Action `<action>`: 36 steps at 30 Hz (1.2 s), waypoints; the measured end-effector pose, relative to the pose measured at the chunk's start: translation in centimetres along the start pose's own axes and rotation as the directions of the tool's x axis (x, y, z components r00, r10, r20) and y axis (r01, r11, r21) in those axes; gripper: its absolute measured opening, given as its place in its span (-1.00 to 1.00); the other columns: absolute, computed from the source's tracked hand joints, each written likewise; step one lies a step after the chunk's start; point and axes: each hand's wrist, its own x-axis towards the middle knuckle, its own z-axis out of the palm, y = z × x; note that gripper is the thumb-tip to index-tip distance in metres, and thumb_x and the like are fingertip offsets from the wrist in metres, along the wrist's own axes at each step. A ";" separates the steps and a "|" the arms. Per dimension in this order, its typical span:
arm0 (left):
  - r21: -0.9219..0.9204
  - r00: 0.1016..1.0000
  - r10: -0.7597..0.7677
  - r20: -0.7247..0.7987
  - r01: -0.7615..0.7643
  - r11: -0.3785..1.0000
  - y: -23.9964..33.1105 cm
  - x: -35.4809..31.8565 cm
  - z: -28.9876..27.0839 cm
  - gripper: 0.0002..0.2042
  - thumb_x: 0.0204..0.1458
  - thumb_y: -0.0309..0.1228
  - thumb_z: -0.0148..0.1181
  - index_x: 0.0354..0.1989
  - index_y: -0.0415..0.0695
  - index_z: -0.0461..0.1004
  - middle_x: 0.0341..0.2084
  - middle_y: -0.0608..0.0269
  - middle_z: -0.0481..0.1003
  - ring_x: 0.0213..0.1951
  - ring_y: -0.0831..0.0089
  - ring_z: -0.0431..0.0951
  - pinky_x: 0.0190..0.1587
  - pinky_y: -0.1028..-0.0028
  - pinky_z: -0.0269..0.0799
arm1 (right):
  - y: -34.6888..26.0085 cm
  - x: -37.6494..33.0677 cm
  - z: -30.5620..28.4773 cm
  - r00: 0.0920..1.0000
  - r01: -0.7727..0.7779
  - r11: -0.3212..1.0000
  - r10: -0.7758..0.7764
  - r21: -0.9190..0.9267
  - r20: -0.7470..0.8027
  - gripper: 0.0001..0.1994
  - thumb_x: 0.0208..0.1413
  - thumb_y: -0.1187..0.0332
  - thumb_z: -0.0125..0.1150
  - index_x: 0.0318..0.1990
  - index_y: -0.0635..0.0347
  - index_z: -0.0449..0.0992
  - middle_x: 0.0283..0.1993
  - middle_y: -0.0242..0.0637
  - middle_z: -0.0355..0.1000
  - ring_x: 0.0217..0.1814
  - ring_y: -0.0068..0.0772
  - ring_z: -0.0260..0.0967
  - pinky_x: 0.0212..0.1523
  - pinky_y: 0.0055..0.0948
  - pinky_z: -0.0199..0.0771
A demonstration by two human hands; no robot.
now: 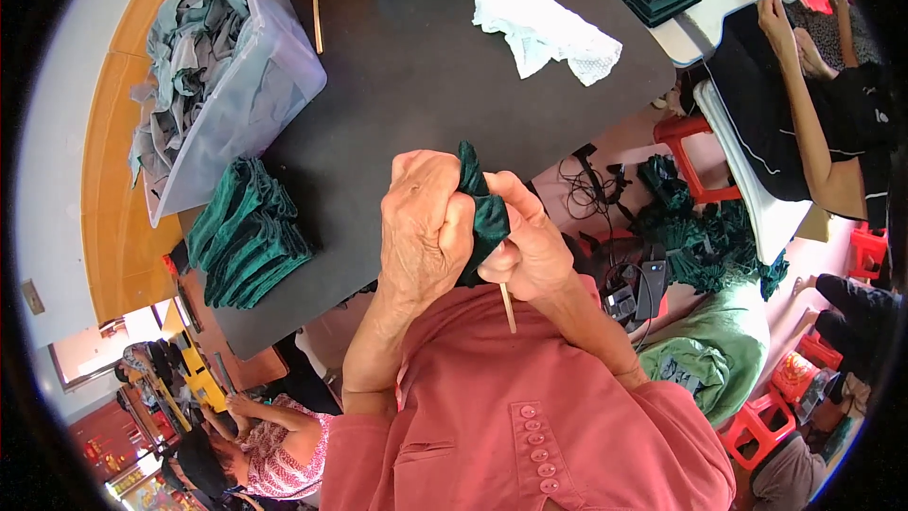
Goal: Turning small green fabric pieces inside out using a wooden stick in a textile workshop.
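The left hand (423,218) curls its fingers tightly on green velvety cloth (491,220), fingertips hidden from me; the right hand (532,241) pinches it too. A slim wooden stick (508,308) pokes out below, its top concealed. The bunched cloth is over the dark table (397,66), near edge. Left lies a plush green stack (248,232); far right, crumpled white fabric (549,28).

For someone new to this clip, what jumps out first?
Dark green cloth gripped by the left hand and right hand, centre, a thin stick poking out below. Then the white cloth on the dark table, upper right, and the green fabric pile at its left.
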 end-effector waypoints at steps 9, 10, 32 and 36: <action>-0.085 0.999 -0.001 0.037 0.004 0.996 -0.1 0.2 -1.1 -0.91 -0.16 -0.58 -0.04 -0.46 -0.32 0.34 -0.54 0.03 0.37 -0.39 0.13 0.43 -0.15 0.29 0.29 | -1.0 0.0 -0.2 1.000 -0.017 1.000 0.018 -0.015 0.016 -0.67 0.23 0.30 -0.02 0.13 0.08 0.29 -0.45 -0.55 0.26 -0.68 -0.80 -0.11 -0.72 -0.76 -0.11; -0.125 0.999 -0.039 -0.015 0.037 0.991 0.1 0.4 -1.4 -0.91 -0.14 -0.56 -0.01 -0.44 -0.32 0.34 -0.52 0.05 0.38 -0.35 0.14 0.43 -0.16 0.31 0.30 | -0.9 0.0 -0.2 1.000 0.002 1.000 -0.003 -0.028 -0.026 -0.67 0.23 0.30 -0.01 0.13 0.09 0.30 -0.43 -0.52 0.28 -0.67 -0.81 -0.10 -0.70 -0.77 -0.10; -0.171 0.983 -0.180 -0.048 0.169 0.971 0.1 -0.1 0.3 -0.96 -0.10 -0.61 0.08 -0.47 -0.31 0.35 -0.59 0.13 0.37 -0.40 0.24 0.42 -0.26 0.39 0.33 | -0.2 0.7 1.6 0.647 0.281 -0.306 -0.640 -0.910 0.415 -0.64 -0.03 0.71 0.11 -0.04 0.23 0.49 -0.29 -0.17 0.43 -0.45 -0.48 0.35 -0.47 -0.60 0.36; -0.268 0.985 -0.169 -0.040 0.152 0.951 -0.7 0.0 0.4 -0.96 -0.18 -0.67 0.04 -0.55 -0.31 0.31 -0.67 0.21 0.26 -0.47 0.28 0.39 -0.24 0.42 0.32 | -0.3 0.4 1.4 0.707 0.294 -0.123 -0.640 -0.948 0.302 -0.66 0.00 0.67 0.11 -0.02 0.25 0.47 -0.30 -0.24 0.42 -0.45 -0.56 0.30 -0.46 -0.66 0.31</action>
